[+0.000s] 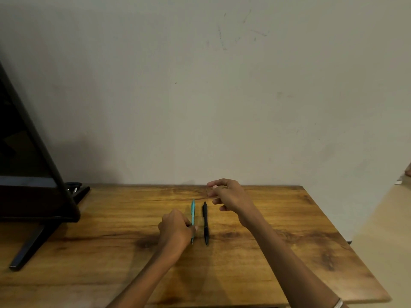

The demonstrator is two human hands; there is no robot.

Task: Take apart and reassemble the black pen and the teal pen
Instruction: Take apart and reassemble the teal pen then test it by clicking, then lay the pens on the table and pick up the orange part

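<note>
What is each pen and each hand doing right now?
teal pen: whole, lying flat on the table, left fingers touching it.
black pen: whole, lying flat, untouched.
left hand: closed around the teal pen's lower part.
right hand: above the table, fingers loosely curled, holding nothing.

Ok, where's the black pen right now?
In the head view the slim black plastic pen lies mid-table on the wooden table, untouched, parallel and just right of the teal plastic pen at the left hand.
</note>
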